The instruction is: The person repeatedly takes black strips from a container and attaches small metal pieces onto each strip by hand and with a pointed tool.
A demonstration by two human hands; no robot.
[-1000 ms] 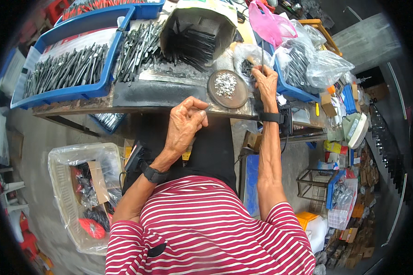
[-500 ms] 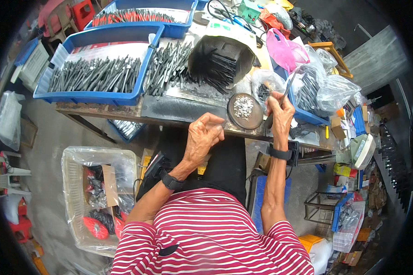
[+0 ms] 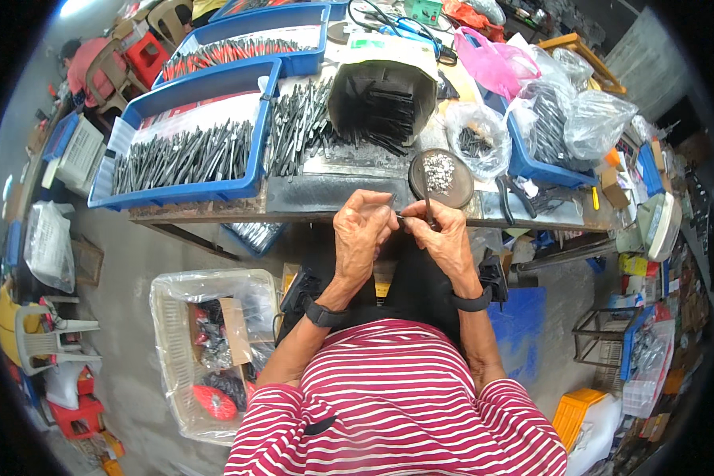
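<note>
My left hand (image 3: 360, 238) is just off the table's front edge, its thumb and fingers pinched together. Whatever it pinches is too small and dark to make out. Close against its fingertips is my right hand (image 3: 446, 239), closed on a thin dark stick-like tool (image 3: 428, 190) that points up and away. The tool's tip overlaps a round brown dish (image 3: 462, 190) in this view. Small whitish pieces (image 3: 438, 172) lie heaped in that dish, just beyond my right hand.
Dark slender rods fill a blue tray (image 3: 178, 194) and spill from a tipped container (image 3: 420, 87). Black-handled pliers (image 3: 516, 198) and an open clear bag (image 3: 492, 163) lie at right. A lined crate (image 3: 166, 357) stands on the floor. Someone sits at far left (image 3: 95, 67).
My right hand has come from beyond the dish's right side down and left to my left hand, bringing the thin tool along. The whole view has shifted slightly.
</note>
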